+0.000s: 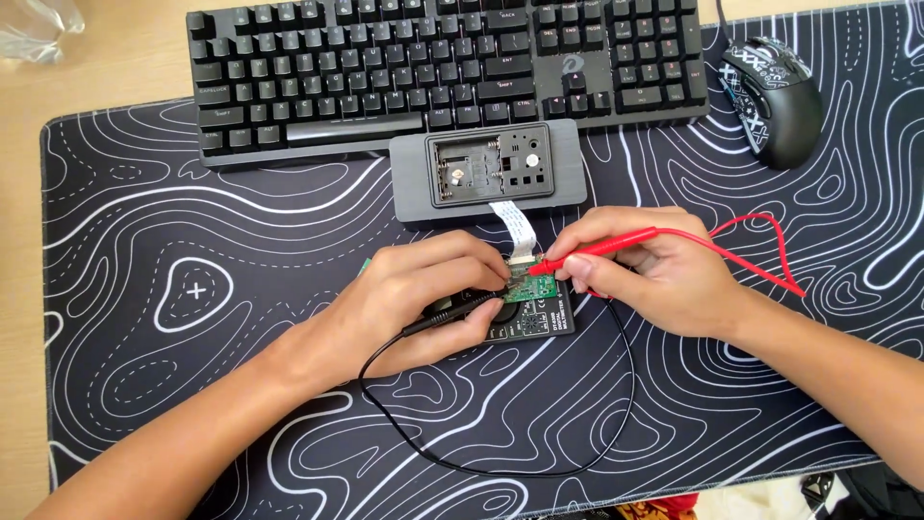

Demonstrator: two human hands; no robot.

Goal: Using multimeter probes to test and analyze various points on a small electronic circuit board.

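Touching circuit board (532, 285) between hands.

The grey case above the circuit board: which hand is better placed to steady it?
Probably the right hand. It lies nearer the grey case, though it holds the red probe. The left hand holds the black probe.

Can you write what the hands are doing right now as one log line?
left hand: holds black probe | right hand: holds red probe, tip on green circuit board | under board: black multimeter
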